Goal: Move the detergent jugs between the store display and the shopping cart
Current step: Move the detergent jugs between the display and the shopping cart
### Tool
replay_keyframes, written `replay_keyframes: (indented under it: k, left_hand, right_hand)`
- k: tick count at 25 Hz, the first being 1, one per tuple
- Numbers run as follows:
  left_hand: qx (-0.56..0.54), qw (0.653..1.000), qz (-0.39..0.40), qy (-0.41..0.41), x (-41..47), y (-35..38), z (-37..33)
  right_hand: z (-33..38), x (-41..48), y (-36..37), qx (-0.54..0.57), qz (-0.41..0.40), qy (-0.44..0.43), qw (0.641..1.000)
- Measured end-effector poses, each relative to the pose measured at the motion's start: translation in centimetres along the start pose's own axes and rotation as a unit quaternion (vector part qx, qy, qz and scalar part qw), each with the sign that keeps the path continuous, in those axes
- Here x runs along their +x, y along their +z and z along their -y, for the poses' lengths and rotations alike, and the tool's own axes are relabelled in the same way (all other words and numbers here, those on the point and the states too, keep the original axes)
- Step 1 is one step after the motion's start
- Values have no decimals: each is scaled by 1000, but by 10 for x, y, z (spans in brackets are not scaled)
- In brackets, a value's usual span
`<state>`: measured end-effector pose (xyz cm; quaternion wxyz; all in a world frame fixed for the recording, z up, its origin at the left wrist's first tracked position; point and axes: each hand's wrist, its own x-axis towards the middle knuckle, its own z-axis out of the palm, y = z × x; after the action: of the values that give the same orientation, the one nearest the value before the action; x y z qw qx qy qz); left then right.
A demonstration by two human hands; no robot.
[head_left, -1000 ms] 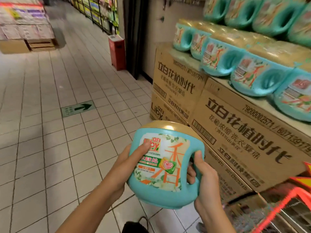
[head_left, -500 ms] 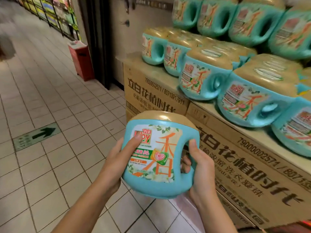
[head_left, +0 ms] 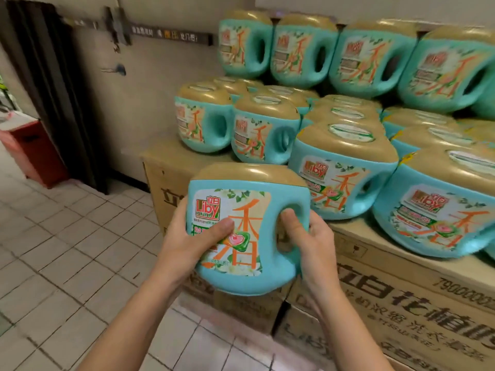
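Two grips on one jug. Left grip point(head_left: 187, 236) clasps the held jug point(head_left: 251, 236) by its left side. The thumb lies flat across the front label and the other fingers are hidden behind the body. Right grip point(head_left: 313, 242) is clenched round the jug's handle, with one fingertip showing through the handle hole.

Held jug: teal body, gold cap, upright, label facing the camera. It is up in the air in front of the corner of the cardboard boxes point(head_left: 401, 295), lower than the display row. Cannot tell if it touches the box front.

Display jugs point(head_left: 340, 180) of the same kind stand packed on top of the boxes, several rows deep, handles to the right. The nearest one is just up and right of the held jug, close to the right grip. Upper row point(head_left: 302, 49) of four more jugs sits higher at the back, by the beige wall point(head_left: 139, 97).

Boxes are stacked and printed with black Chinese characters. Pale tile floor point(head_left: 67, 250) on the left. Red bin point(head_left: 37, 153) at far left beside a dark door frame point(head_left: 53, 89). Dark sign strip point(head_left: 171, 36) on the wall, text blurred.
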<state>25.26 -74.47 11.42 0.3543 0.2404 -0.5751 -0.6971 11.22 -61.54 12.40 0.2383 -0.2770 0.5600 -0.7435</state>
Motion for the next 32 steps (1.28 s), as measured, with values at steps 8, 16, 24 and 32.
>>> replay_keyframes:
  k: [8,16,24,32]
  left_hand:
    - [16,993,100,69,146,-35,-20]
    - [38,987,127,96,188,-43,4]
    - [119,980,114,109,211,-38,19]
    - [166,981,51,91,210,-22,22]
  right_hand:
    - [4,90,64,-201,-60,-92,973]
    - [-23,105,72,-398,-162,-139,892]
    - [-22,78,5,-368,-351,-294,809]
    - [-33,83,-35,-274,-385,-153,868]
